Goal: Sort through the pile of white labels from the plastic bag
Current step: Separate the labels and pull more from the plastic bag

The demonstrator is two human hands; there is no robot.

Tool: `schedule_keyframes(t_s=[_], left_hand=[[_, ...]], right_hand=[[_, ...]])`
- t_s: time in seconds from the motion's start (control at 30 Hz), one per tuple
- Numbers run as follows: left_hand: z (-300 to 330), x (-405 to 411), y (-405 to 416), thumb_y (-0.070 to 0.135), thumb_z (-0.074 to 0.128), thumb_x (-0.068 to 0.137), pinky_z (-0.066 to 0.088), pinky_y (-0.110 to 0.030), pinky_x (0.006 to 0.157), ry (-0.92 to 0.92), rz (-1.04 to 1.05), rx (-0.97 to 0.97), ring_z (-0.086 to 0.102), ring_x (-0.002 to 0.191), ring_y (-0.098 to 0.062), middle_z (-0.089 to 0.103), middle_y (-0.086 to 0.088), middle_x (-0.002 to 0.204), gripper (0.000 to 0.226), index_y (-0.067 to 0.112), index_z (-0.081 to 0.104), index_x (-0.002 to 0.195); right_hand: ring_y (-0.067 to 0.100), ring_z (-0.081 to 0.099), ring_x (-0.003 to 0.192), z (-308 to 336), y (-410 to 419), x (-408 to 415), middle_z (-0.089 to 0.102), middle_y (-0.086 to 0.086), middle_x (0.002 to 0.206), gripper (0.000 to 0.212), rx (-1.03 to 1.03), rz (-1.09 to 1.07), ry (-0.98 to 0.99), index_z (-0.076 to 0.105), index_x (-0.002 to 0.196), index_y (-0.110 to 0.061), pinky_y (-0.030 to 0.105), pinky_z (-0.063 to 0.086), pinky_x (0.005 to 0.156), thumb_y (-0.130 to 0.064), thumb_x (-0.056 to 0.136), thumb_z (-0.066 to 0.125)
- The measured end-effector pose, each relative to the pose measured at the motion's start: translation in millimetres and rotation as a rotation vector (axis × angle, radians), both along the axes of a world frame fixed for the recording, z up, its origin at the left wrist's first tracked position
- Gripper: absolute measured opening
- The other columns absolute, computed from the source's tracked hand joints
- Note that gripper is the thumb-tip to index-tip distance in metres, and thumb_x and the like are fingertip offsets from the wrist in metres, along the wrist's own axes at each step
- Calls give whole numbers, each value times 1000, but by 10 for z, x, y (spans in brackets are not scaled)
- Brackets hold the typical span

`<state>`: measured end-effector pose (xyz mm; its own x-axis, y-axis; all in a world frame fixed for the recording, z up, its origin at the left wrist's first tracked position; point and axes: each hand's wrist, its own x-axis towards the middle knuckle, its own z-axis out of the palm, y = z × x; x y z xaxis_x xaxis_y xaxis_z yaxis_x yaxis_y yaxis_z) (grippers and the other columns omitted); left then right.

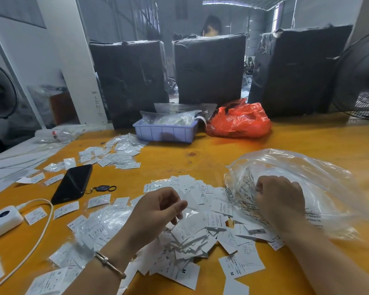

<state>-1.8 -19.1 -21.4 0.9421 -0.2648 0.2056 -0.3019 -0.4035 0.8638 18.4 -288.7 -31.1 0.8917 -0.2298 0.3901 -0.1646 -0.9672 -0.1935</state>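
Observation:
A heap of white labels [192, 237] with size letters lies on the orange table in front of me. My left hand [158, 209] hovers over the heap, thumb and fingers curled and pinching a small clear sleeve with a label [186, 218]. To the right lies a large clear plastic bag [307, 179], crumpled and printed with text. My right hand [280, 201] is a fist gripping the bag's near edge. More labels in small clear sleeves [100, 224] sit left of the heap.
A black phone [73, 184] with a key fob, a white power bank [2, 220] and its cable lie at left. A blue tray [164, 132] of bags and a red plastic bag [241, 121] stand behind, before black wrapped bales [209, 69]. A fan [362, 77] stands at right.

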Motion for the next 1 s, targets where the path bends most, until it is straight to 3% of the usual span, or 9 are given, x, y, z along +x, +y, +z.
schedule_keyframes(t_s=[0.13, 0.23, 0.33, 0.47, 0.57, 0.63, 0.8, 0.93, 1.0], left_hand=[[-7, -7, -4, 16, 67, 92, 53, -26, 64, 3, 5, 5, 67, 64, -16, 72, -4, 72, 13, 10, 66, 80], [1, -8, -3, 9, 66, 92, 51, -21, 63, 4, 0, 34, 68, 67, -14, 74, -1, 77, 10, 13, 70, 83], [12, -5, -4, -2, 66, 89, 51, -18, 62, 51, -3, -24, 70, 70, -16, 76, -4, 80, 12, 9, 71, 87], [30, -15, -4, -3, 76, 80, 51, -16, 64, 109, 21, -133, 71, 73, -14, 75, -6, 80, 13, 8, 71, 86], [51, -20, -5, -3, 79, 76, 51, -16, 64, 154, 18, -213, 70, 75, -10, 75, -5, 81, 20, 8, 71, 90], [58, -27, -12, -2, 78, 77, 51, -17, 63, 171, -18, -229, 69, 73, -11, 74, -5, 80, 21, 8, 71, 94], [59, -39, -18, 6, 72, 86, 55, -25, 63, 171, -64, -185, 69, 69, -19, 73, -11, 75, 3, 9, 74, 87], [89, -46, 7, 1, 73, 83, 55, -28, 65, 246, -146, -89, 72, 73, -24, 75, -15, 80, 5, 2, 69, 86], [99, -52, 13, -1, 75, 79, 57, -36, 70, 309, -185, -48, 74, 77, -29, 75, -18, 83, 17, -3, 63, 91]], right_hand=[[26, 56, 88, 12, -12, -10, 67, 3, 91, 16, 38, -33, -33, 68, 96, -14, 37, 38, 81, -12, 83, 59], [32, 59, 98, 18, 0, -26, 68, 9, 101, 34, 109, 12, -161, 65, 110, -9, 41, 40, 84, -10, 77, 69], [32, 60, 101, 45, 93, -63, 69, 10, 106, 38, 178, 178, -250, 67, 109, -8, 43, 42, 86, -10, 71, 75], [21, 61, 93, 68, 353, -176, 68, 4, 97, 23, 249, 539, -325, 70, 96, -10, 37, 50, 79, -14, 75, 76], [2, 61, 81, 104, 599, -372, 67, -14, 88, 30, 530, 763, -127, 68, 96, -27, 21, 50, 69, -51, 78, 65], [-1, 63, 77, 83, 735, -439, 68, -16, 81, 38, 673, 803, 55, 66, 95, -33, 16, 48, 62, -65, 74, 62], [12, 66, 67, 44, 762, -428, 72, 4, 74, 4, 973, 829, 183, 71, 85, -11, 21, 51, 62, -15, 85, 71], [17, 65, 66, 64, 690, -407, 72, 8, 73, 9, 1140, 763, 195, 70, 82, -7, 20, 51, 62, -14, 87, 68], [19, 65, 65, 54, 694, -401, 71, 7, 71, 8, 1075, 754, 144, 70, 80, -8, 27, 53, 62, -13, 86, 68]])
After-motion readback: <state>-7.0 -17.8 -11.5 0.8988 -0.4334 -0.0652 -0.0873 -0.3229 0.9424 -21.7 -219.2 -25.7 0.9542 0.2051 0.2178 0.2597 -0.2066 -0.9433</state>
